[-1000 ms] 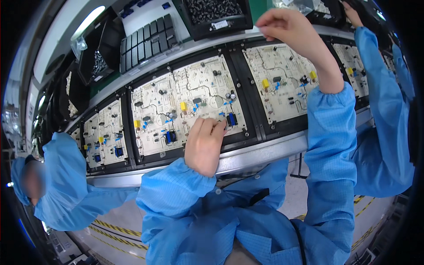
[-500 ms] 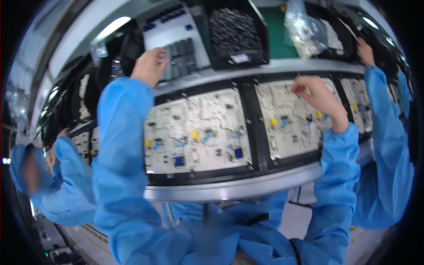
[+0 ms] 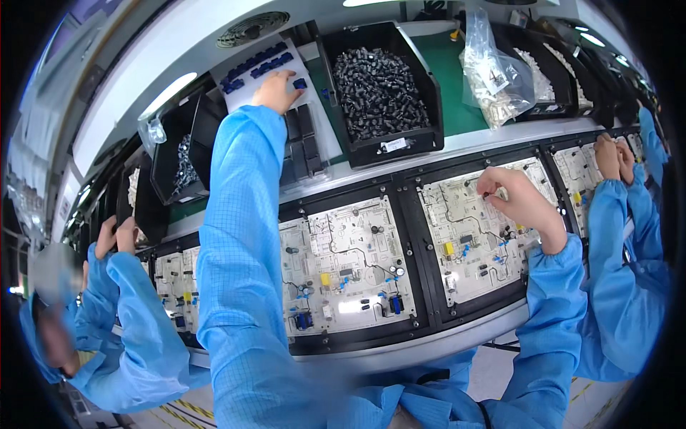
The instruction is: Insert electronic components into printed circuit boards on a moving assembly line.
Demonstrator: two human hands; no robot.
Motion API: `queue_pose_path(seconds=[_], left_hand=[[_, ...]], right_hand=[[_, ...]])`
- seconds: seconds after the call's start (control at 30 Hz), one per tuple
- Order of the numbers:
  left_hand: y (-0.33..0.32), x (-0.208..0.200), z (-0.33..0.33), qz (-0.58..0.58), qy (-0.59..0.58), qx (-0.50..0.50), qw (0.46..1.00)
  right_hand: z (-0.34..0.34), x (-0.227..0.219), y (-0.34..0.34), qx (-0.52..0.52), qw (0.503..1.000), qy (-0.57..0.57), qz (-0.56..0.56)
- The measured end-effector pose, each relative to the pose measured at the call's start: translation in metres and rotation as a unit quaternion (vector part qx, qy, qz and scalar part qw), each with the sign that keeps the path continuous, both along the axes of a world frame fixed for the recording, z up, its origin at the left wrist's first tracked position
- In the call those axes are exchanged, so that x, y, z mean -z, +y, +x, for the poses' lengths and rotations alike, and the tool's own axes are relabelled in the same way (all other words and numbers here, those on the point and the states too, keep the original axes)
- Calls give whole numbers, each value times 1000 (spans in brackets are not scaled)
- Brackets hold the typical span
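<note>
My left hand (image 3: pixel 274 91) reaches over a white tray (image 3: pixel 325 139). Its thumb and finger close around the sides of a small blue block-shaped component (image 3: pixel 299 84). Rows of similar blue components (image 3: pixel 257 64) lie just beyond it, and dark rectangular blocks (image 3: pixel 304 139) stand nearer, partly behind my sleeve. Above the right-hand circuit board (image 3: pixel 464 214), my right hand (image 3: pixel 525 204) is closed in a pinch, with a small dark component (image 3: pixel 486 194) at the fingertips. A second populated circuit board (image 3: pixel 350 239) sits in the black frame to its left.
A black bin (image 3: pixel 382 93) heaped with black cylindrical parts stands behind the boards. A clear bag of pale parts (image 3: pixel 496 79) is right of it. More bins (image 3: pixel 187 161) line the left. Co-workers' hands (image 3: pixel 614 157) work at the right, others (image 3: pixel 116 236) at the left.
My left hand has moved from beside the dark blocks to the single blue component, closing its fingers around it. My right hand stays over the right board. The view has shifted.
</note>
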State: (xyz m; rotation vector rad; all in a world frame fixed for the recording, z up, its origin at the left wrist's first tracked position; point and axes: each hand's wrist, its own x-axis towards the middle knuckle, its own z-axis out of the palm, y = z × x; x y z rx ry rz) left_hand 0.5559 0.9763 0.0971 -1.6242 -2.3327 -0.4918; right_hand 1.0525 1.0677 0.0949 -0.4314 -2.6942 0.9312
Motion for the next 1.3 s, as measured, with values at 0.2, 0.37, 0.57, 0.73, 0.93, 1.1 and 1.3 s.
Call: queue_pose_path(seconds=[0.2,0.37,0.57,0.73,0.93,1.1,1.3], left_hand=[[-69,-62,40,187,162,-15,969],[-182,-52,-30,332,168,-100,923],[-241,22,-113,83,38,-98,991],[-243,35,-136,19,-78,-80,994],[-238,24,-133,-8,-204,-100,974],[-233,27,-110,57,-311,-119,941],[-244,0,-83,214,-363,-71,904]], right_hand=[[7,6,7,10,1000,12,-8],[4,6,7,8,999,-1,-44],[4,6,9,-5,999,9,-31],[2,8,6,7,1000,18,-20],[1,11,3,15,1000,9,18],[1,8,-8,33,999,-9,39],[1,11,-4,24,999,-3,29]])
